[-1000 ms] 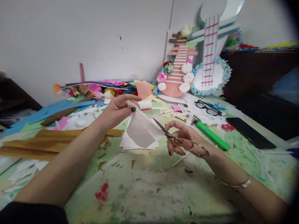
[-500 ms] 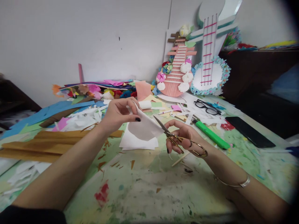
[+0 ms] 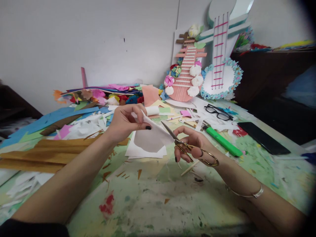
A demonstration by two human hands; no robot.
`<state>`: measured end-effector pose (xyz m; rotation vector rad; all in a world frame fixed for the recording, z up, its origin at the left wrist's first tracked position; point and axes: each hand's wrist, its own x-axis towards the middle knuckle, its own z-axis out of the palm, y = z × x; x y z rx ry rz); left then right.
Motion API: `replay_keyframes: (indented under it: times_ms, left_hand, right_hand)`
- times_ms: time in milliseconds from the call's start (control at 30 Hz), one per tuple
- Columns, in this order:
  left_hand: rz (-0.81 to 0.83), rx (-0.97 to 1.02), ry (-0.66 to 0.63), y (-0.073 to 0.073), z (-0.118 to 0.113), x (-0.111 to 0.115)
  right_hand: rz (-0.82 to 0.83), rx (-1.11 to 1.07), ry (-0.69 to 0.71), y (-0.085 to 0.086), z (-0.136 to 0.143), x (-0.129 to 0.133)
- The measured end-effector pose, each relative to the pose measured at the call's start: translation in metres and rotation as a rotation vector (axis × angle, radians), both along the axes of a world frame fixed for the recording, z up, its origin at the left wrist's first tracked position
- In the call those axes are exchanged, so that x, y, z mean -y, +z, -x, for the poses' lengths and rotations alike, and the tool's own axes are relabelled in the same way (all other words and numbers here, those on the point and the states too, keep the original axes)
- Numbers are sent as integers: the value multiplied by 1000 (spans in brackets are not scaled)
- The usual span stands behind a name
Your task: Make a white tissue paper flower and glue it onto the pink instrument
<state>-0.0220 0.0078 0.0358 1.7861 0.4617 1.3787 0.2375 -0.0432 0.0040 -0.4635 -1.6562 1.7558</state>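
My left hand (image 3: 129,121) pinches the upper left edge of a white paper piece (image 3: 156,131) between thumb and fingers. The piece hangs tilted above more white sheets (image 3: 134,152) lying on the table. In my right hand (image 3: 195,141) are gold-handled scissors (image 3: 181,142), with fingers through the loops. Their blades point up and to the left, at the right edge of the held paper. One blade shows in front of or beside the paper; the other is mostly hidden.
A green cutter (image 3: 223,141), black glasses (image 3: 218,112) and a black phone (image 3: 264,138) lie on the right. Brown crepe paper (image 3: 46,152) and scraps cover the left. Behind stand a pink paper instrument (image 3: 184,85) and a white one (image 3: 219,79).
My left thumb has shifted slightly to the right along the paper. The view has moved a little; both hands keep their hold.
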Motion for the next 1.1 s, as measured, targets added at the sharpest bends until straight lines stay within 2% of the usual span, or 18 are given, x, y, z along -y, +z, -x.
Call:
replay_keyframes:
  times_ms: [500,800,1000,1100]
  left_hand:
    - [48,10,70,2,-1,1]
    - [-8,44,6,2,-1,0]
    - [-7,-31,63,3,-7,9]
    - [-16,-47,51,1,-12,12]
  right_hand:
    - [68,-46,6,-2,0,0]
    - [97,-34,-26,-1,1,1]
    - [92,-51,-6,3,2,4]
    - [85,-90,26,0,4,4]
